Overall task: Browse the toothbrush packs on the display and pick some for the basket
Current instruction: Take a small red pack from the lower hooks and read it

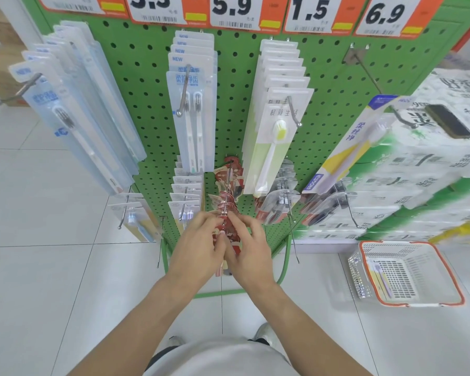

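Clearly mid-browse, the person's left hand (201, 248) and right hand (251, 251) meet at one grip, fingers curled and pinching the front red pack (229, 232) at the tip of its hook (228, 185). Above the grip hang untouched toothbrush packs (192, 115). Right of it, on the floor, the basket (451, 280) already holds one pack (379, 280); more picking remains.

One head-worn camera looks steeply down, close to the green pegboard (152, 109).
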A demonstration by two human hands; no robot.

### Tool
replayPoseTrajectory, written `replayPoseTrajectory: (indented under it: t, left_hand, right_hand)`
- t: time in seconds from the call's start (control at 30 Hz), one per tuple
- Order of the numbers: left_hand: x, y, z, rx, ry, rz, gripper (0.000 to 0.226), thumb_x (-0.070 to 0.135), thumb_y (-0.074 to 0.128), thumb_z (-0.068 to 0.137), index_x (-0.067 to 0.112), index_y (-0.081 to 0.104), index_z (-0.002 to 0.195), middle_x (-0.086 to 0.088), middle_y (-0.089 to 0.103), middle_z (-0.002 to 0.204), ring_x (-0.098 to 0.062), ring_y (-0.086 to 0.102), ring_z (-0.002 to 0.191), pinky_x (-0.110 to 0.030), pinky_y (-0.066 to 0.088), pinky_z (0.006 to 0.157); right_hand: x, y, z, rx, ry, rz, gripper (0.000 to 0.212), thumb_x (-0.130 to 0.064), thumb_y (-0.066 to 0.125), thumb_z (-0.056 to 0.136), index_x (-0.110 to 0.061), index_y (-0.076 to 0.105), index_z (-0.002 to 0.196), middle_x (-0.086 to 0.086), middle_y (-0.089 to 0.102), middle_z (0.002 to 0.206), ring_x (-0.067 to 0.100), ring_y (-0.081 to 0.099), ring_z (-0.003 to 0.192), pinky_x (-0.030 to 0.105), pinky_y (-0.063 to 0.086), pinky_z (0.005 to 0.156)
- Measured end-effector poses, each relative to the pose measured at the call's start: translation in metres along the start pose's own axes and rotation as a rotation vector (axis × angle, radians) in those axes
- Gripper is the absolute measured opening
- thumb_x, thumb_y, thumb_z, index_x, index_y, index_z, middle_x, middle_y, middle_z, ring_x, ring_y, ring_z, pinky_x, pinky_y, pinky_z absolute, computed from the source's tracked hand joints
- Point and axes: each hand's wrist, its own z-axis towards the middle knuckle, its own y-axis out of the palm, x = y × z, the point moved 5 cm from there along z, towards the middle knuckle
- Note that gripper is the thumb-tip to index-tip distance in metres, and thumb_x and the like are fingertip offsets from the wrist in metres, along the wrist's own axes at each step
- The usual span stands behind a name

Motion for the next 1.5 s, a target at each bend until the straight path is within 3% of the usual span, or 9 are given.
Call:
replayPoseTrajectory:
  t: [0.2,0.3,0.4,0.57,0.9,1.03,1.23,1.37,1.5]
  left_hand:
    - [0.036,-0.021,0.045,0.052,0.045,-0.073,0.036,0.012,0.047,0.102,0.014,0.056,0.137,0.002,0.055,0.136,-0.012,0.054,0.121,-0.013,0.034,0.094]
    - [0.035,-0.01,0.08,-0.028,-0.043,-0.12,0.041,0.011,0.043,0.104,0.01,0.05,0.144,-0.007,0.056,0.14,-0.023,0.055,0.125,-0.028,0.042,0.103]
    - [0.028,0.004,0.107,-0.057,-0.122,-0.131,0.037,0.012,0.04,0.104,0.008,0.052,0.139,-0.016,0.063,0.127,-0.034,0.061,0.114,-0.043,0.051,0.095]
    - [0.019,0.022,0.125,-0.025,-0.237,-0.173,0.048,0.01,0.039,0.103,0.017,0.042,0.15,-0.014,0.065,0.128,-0.034,0.061,0.116,-0.031,0.046,0.086]
    - [0.022,0.03,0.133,0.038,-0.244,-0.233,0.043,0.004,0.054,0.092,0.016,0.049,0.134,-0.01,0.068,0.11,-0.027,0.062,0.092,-0.026,0.041,0.072]
    - [0.021,0.03,0.133,0.04,-0.222,-0.177,0.044,0.003,0.052,0.093,0.017,0.047,0.134,-0.013,0.059,0.112,-0.025,0.054,0.086,-0.028,0.038,0.073]
    - [0.029,0.028,0.133,0.059,-0.253,-0.142,0.039,0.001,0.055,0.093,0.01,0.045,0.13,-0.014,0.043,0.125,-0.032,0.056,0.095,-0.031,0.037,0.078]
    - [0.027,0.025,0.134,0.105,-0.231,-0.115,0.034,-0.001,0.056,0.09,0.006,0.051,0.123,-0.013,0.051,0.124,-0.034,0.059,0.1,-0.033,0.038,0.075]
    - [0.02,0.025,0.131,0.167,-0.244,-0.113,0.019,0.008,0.049,0.095,0.011,0.054,0.114,-0.008,0.063,0.108,-0.028,0.06,0.09,-0.034,0.041,0.071]
  right_hand:
    - [0.0,-0.001,0.005,-0.02,0.003,0.054,0.037,-0.033,0.046,0.102,-0.027,0.062,0.135,-0.008,0.059,0.123,0.013,0.056,0.114,0.024,0.05,0.081]
    - [0.002,0.0,0.007,-0.03,0.014,0.053,0.033,-0.028,0.052,0.103,-0.023,0.064,0.133,-0.008,0.061,0.122,0.012,0.056,0.114,0.022,0.048,0.085]
    - [0.003,0.0,0.008,-0.034,0.032,0.073,0.034,-0.022,0.056,0.102,-0.02,0.063,0.136,-0.007,0.062,0.121,0.01,0.056,0.114,0.006,0.039,0.089]
    - [0.0,0.0,0.01,-0.027,0.045,0.112,0.035,-0.023,0.055,0.103,-0.021,0.062,0.137,-0.008,0.063,0.119,0.007,0.057,0.11,0.014,0.043,0.089]
    - [0.0,0.002,0.01,-0.033,0.061,0.136,0.032,-0.025,0.054,0.103,-0.023,0.064,0.133,-0.011,0.062,0.116,0.006,0.058,0.106,0.02,0.049,0.084]
    - [-0.001,0.0,0.01,-0.034,0.068,0.138,0.032,-0.023,0.054,0.103,-0.024,0.064,0.133,-0.01,0.062,0.115,0.004,0.057,0.103,0.008,0.041,0.082]
    - [0.0,0.002,0.011,-0.037,0.079,0.142,0.027,-0.023,0.054,0.102,-0.026,0.065,0.127,-0.016,0.059,0.11,0.001,0.055,0.095,0.019,0.047,0.076]
    - [0.002,0.003,0.012,-0.035,0.077,0.168,0.027,-0.025,0.052,0.102,-0.028,0.063,0.127,-0.014,0.059,0.112,0.004,0.058,0.098,0.034,0.056,0.075]
    - [0.002,0.003,0.012,-0.026,0.082,0.184,0.027,-0.025,0.052,0.102,-0.029,0.063,0.126,-0.014,0.06,0.113,0.004,0.058,0.097,0.037,0.056,0.075]
